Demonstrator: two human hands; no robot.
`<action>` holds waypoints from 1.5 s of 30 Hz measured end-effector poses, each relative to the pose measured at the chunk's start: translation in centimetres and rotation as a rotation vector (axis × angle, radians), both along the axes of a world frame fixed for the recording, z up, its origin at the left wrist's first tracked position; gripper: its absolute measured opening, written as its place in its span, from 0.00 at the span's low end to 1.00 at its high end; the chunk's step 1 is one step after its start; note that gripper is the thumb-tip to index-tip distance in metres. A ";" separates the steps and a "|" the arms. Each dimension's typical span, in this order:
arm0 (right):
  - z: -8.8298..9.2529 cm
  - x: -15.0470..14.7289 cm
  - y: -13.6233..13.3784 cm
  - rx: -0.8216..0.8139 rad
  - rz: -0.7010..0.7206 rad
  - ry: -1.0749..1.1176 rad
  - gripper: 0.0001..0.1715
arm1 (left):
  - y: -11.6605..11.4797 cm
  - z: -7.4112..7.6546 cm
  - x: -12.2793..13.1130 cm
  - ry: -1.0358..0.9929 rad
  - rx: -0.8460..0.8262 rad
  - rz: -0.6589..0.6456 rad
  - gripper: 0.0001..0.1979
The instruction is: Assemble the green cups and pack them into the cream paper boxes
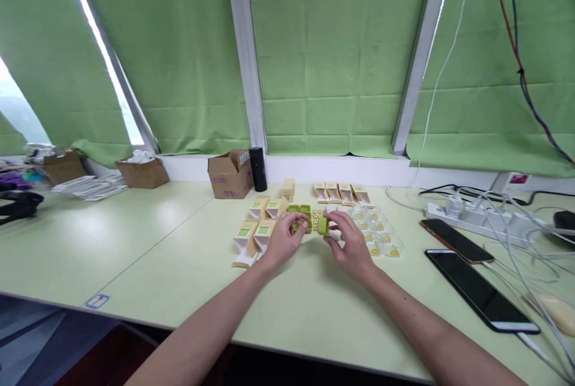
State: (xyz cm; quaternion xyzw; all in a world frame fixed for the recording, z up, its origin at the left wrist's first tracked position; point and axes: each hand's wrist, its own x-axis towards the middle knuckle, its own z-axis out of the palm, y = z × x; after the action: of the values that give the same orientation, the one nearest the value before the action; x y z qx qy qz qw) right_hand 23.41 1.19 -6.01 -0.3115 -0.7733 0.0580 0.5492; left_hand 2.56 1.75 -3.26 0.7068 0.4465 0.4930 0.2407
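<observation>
My right hand (pixel 348 245) grips a small olive-green box (pixel 323 225) between thumb and fingers, held up off the table. To its left, my left hand (pixel 290 235) has its fingers curled together; whatever they pinch is too small to make out. Just behind the left fingers sit several more olive-green boxes (pixel 299 209), partly covered by the hand. Small yellowish pieces (pixel 316 218) lie in rows between the two hands. Clear plastic shells with yellow centres (pixel 380 227) are grouped right of my right hand. Open cardboard cartons with green labels (pixel 245 233) stand left of my left hand.
More small cartons (pixel 344 193) line up behind the hands, near a brown cardboard box (pixel 231 175) and a black bottle (pixel 257 169). On the right lie two phones (pixel 478 287), a white power strip (pixel 478 221) and tangled cables. The table's front edge runs below my forearms.
</observation>
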 end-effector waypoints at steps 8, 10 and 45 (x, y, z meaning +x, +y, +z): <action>0.4 -0.1 -0.4 0.088 -0.019 -0.082 0.37 | -1.4 0.4 0.2 0.207 0.365 -0.051 0.26; 0.4 0.0 -0.4 0.123 -0.018 -0.102 0.35 | -1.5 0.4 0.3 0.235 0.409 -0.054 0.28; 0.6 -0.1 -0.4 0.319 -0.072 -0.219 0.19 | -1.2 0.3 0.3 0.214 0.524 -0.061 0.21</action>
State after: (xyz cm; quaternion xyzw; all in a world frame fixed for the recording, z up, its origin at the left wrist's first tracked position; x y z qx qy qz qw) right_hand 23.31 0.78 -5.38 -0.2524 -0.8162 -0.1191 0.5059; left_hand 2.89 0.59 -3.00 0.8063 0.3052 0.5065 0.0162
